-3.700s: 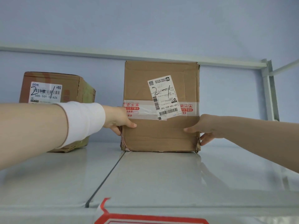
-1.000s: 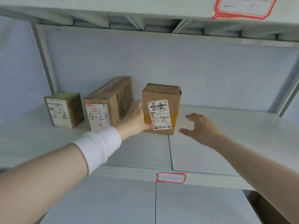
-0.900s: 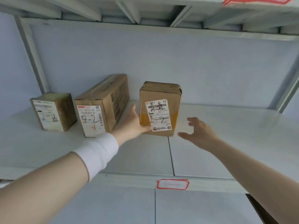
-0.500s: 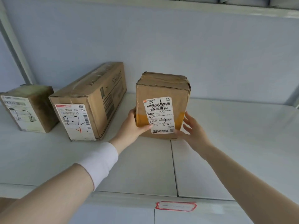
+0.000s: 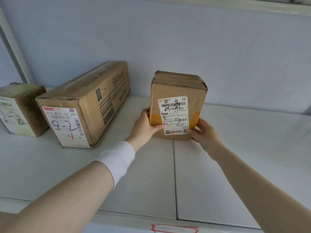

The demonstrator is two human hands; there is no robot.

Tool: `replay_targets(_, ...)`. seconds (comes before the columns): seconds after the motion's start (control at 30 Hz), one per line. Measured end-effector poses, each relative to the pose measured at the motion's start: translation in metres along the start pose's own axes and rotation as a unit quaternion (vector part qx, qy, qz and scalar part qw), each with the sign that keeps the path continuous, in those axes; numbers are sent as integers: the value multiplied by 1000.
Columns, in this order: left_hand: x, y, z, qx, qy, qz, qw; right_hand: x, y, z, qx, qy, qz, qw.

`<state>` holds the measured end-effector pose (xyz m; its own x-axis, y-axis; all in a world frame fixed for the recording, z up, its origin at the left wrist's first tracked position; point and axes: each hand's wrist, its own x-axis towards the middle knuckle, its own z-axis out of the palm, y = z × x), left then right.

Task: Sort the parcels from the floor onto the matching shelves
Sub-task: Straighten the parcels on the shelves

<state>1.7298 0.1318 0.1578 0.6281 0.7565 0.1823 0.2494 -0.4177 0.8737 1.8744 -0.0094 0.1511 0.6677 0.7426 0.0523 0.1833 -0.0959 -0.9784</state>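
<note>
A small upright cardboard parcel (image 5: 178, 91) with a white label marked 2-2 and an orange tape band stands on the white shelf (image 5: 235, 157). My left hand (image 5: 144, 126) grips its lower left side, thumb across the front. At the lower right corner my right hand (image 5: 203, 133) holds the parcel, thumb on the label's bottom edge. The shelf's front edge carries a red-framed tag (image 5: 175, 228).
A long cardboard box (image 5: 87, 101) marked 2-2 lies left of the held parcel. A smaller box (image 5: 21, 105) marked 2-2 stands at the far left. A grey upright post (image 5: 13, 44) rises at the left. The back wall is pale blue.
The view dropped from the upper shelf to this one. My right hand, which hovered open beside the parcel, has closed onto its lower right corner. The left hand stays on the left side.
</note>
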Motion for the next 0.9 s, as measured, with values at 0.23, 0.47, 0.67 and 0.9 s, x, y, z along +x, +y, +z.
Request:
replay_targets(0.23, 11, 4, 15, 8, -6, 3, 1000, 11, -2, -12, -5, 1, 9, 1000)
replay_targets(0.47, 12, 5, 20, 11, -8, -4, 1000, 14, 7, -16, -15, -8, 0, 1000)
replay_targets(0.67, 9, 5, 20, 35, -16, -11, 999, 15, 10, -17, -39, -4, 0, 999)
replay_targets(0.9, -19, 4, 5, 55, -6, -29, 998, -23, 9, -13, -73, 77, 22, 994)
